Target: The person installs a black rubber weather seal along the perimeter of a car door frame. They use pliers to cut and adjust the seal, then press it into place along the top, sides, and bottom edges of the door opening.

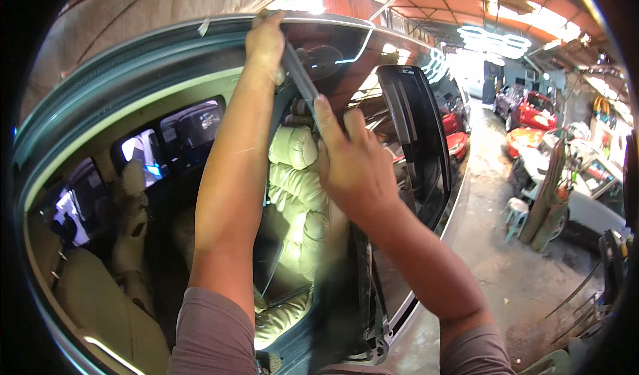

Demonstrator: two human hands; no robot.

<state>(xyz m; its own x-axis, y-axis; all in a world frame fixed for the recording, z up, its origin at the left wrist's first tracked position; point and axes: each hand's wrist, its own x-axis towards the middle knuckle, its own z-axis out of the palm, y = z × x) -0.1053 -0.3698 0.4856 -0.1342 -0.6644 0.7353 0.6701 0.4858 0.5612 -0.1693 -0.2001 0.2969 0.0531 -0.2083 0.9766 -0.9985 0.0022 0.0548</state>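
Both my arms reach up at the open doorway of a dark vehicle. A dark grey, narrow strip [301,76] slants down from the roof edge beside the opening. My left hand [265,44] is closed around the strip's upper end, against the roof edge [319,19]. Lower down, my right hand [358,162] grips the same strip, its thumb side along it and the other fingers curled. Whether the strip is loose or fixed, I cannot tell. Behind my hands, a padded light seat [293,182] shows inside the vehicle.
A black side mirror or window frame [426,142] stands right of my right hand. More beige seats [100,295] fill the cabin at left. On the concrete floor [459,268] are a pale stool [516,215], gas cylinders [549,202] and a red car [536,112] farther off.
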